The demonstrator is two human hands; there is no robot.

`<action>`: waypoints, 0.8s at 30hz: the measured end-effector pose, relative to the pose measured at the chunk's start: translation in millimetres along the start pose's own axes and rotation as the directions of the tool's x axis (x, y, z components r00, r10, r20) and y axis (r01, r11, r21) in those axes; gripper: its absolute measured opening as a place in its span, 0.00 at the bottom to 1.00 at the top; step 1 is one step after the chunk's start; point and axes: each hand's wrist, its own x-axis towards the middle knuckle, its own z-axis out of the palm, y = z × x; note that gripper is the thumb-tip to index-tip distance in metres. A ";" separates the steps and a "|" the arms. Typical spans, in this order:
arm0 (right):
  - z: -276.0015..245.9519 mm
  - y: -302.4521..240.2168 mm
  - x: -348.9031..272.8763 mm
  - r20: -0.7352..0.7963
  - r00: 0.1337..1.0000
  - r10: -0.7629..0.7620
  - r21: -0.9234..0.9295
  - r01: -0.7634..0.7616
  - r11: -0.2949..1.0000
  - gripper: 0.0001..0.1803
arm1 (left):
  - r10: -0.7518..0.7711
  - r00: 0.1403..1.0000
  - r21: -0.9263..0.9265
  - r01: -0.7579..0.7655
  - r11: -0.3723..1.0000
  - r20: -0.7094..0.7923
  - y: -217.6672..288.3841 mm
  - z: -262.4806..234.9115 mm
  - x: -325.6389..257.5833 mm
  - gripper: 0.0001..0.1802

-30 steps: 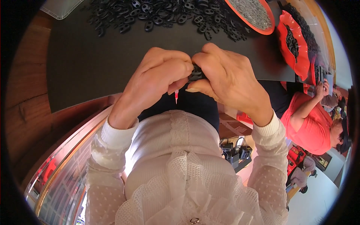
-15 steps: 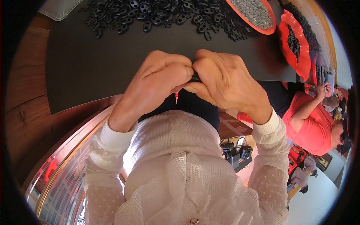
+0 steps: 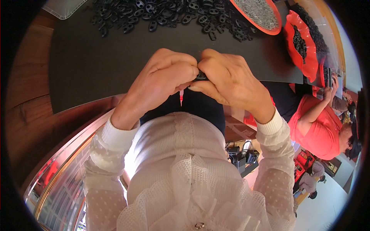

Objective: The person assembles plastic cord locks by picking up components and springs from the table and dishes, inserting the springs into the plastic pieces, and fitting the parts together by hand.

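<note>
Close in front of my body, at the near edge of the black mat, my hands meet over a small black plastic cord lock (image 3: 200, 76). My left hand (image 3: 169, 77) is closed, its curled fingers pinching the piece from the left. From the right, my right hand (image 3: 227, 77) grips the same piece, thumb below and bent index finger above. Only a small part of the cord lock shows between the fingertips. Beyond my hands lies a wide heap of black cord lock parts (image 3: 154, 17), oval and mostly with two holes.
Small silvery springs fill a red plate (image 3: 258, 13) at the far right. Beside it stands a wavy red dish (image 3: 308, 57) of small black parts. A clear plastic tray (image 3: 63, 7) is at the far left. A co-worker in a red shirt (image 3: 318, 123) sits to the right.
Both hands stay on the cord lock. The right thumb has shifted slightly, so a bit more of the piece shows. At the right, the co-worker's hands have moved slightly.
</note>
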 end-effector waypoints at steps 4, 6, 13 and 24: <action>-6.0 -5.2 -9.2 -0.059 0.987 0.148 0.098 -0.142 0.985 0.21 | -0.048 0.997 0.015 0.049 0.999 -0.059 0.1 2.7 -0.7 0.14; -7.6 -6.3 -13.0 -0.098 0.984 0.148 0.052 -0.144 0.988 0.22 | -0.041 0.998 0.012 0.041 0.999 -0.049 -1.5 2.4 0.1 0.14; -1.8 -11.3 -10.6 -0.107 0.988 0.111 0.013 -0.110 0.994 0.19 | 0.097 0.995 0.071 -0.096 0.993 -0.006 -5.1 0.7 1.5 0.14; 3.4 -7.8 -9.0 -0.154 0.987 0.038 0.038 -0.033 0.999 0.14 | 0.081 0.997 0.088 -0.080 0.993 -0.010 -6.7 0.6 3.0 0.16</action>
